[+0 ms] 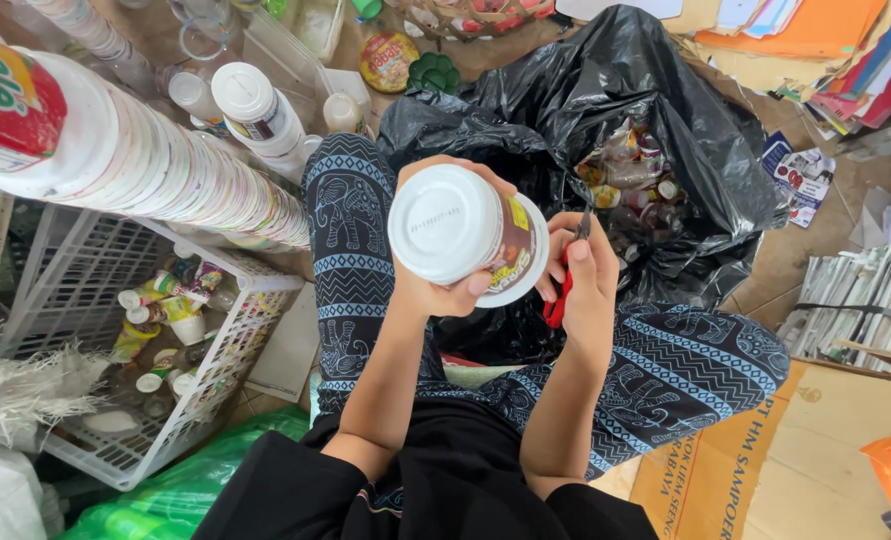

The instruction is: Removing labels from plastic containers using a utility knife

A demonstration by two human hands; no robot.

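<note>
My left hand (444, 292) grips a white plastic cup (453, 226) with a brown and yellow printed label, its flat bottom turned up toward the camera. My right hand (584, 282) holds red-handled scissors (563, 290), their blades at the cup's rim on the right. Both hands are above my lap, over patterned blue trousers (351, 240). Just behind the hands, an open black rubbish bag (606, 90) holds several used cups and wrappers (634, 180).
A long stack of nested white cups (156, 165) lies across the left. Under it a white plastic basket (251, 330) holds small bottles. White bottles (258, 112) stand behind my knee. Cardboard (766, 460) and bundled newspapers (856, 300) lie at right, coloured paper (826, 40) at top right.
</note>
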